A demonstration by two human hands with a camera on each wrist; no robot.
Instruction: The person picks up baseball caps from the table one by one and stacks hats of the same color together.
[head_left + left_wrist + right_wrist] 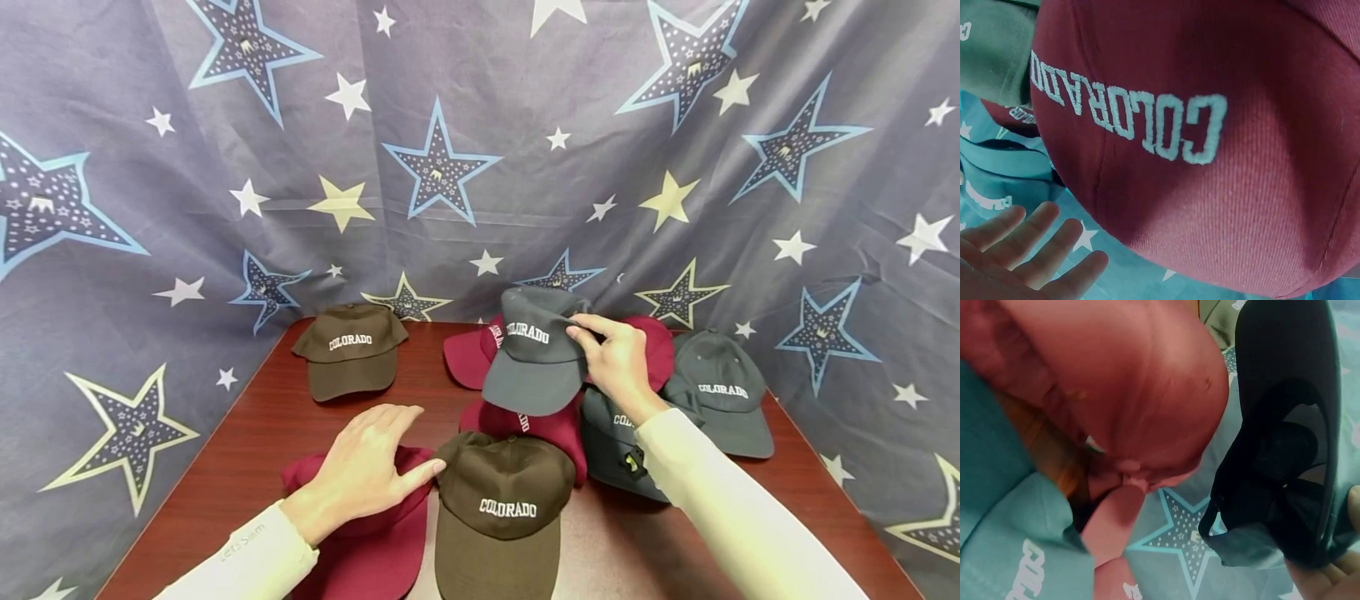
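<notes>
A slate-grey fabric baseball cap with white "COLORADO" lettering [531,362] is held up over the middle of the table's far half, its brim pointed toward the wearer. Its crown is pinched at the side edge between the thumb and fingers of the right hand [617,358]; in the right wrist view its dark, hollow inside is exposed.

The left hand [367,462] is held open, fingers extended, above a dark red fabric cap [378,554] at the front left. The thumb tip is seen right at the edge of a dark brown fabric cap with white lettering [504,508] — whether that cap is touched cannot be told.

Behind the front brown cap, a second dark red cap [555,437] is partly covered by it. More dark red fabric [468,360] is glimpsed behind the raised cap. To the right, a grey cap [603,442] is partly hidden by the right forearm, and another grey cap [726,396] is placed beside it. A brown cap [352,354] is set at the far left corner of the reddish-brown wooden table [247,433] — backed by a grey star-printed curtain [510,75].
</notes>
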